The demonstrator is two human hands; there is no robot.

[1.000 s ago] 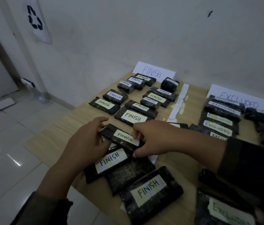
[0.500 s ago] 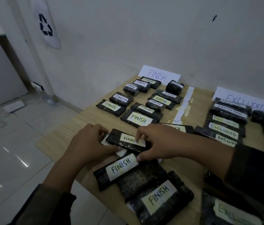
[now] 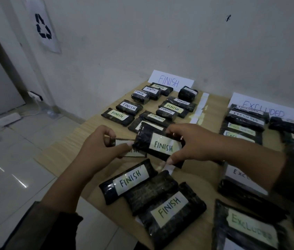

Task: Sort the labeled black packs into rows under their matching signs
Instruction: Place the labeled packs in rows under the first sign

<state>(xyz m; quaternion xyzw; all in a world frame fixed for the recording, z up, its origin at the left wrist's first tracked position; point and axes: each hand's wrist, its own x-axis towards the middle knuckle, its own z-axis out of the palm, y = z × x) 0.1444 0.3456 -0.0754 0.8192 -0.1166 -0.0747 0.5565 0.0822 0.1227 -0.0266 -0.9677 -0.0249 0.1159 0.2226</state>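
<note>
At ten o'clock on the wall, recycling-symbol sheet (image 3: 43, 27); below it at nine, on the floor, white power strip (image 3: 8, 119). Left of centre, left grip (image 3: 99, 147) curled, forefinger and thumb pinched on the left end of a second pack (image 3: 133, 153), mostly hidden, only "ISH" of its label showing. Dead centre, FINISH pack (image 3: 160, 146) held over the wooden worktop (image 3: 66, 152), label up. Just right of it, right grip (image 3: 196, 143) closed on that pack's right end, fingers over the far edge, thumb under the near one. At twelve, FINISH sign (image 3: 171, 81) against the wall, rows of FINISH packs (image 3: 153, 105) below it. At six, three more packs (image 3: 171, 210), overlapping, the middle one showing no label. At one, white strip (image 3: 199, 109) along the worktop. From two to four, EXCLUDED sign (image 3: 263, 109) and EXCLUDED packs (image 3: 243, 123).
</note>
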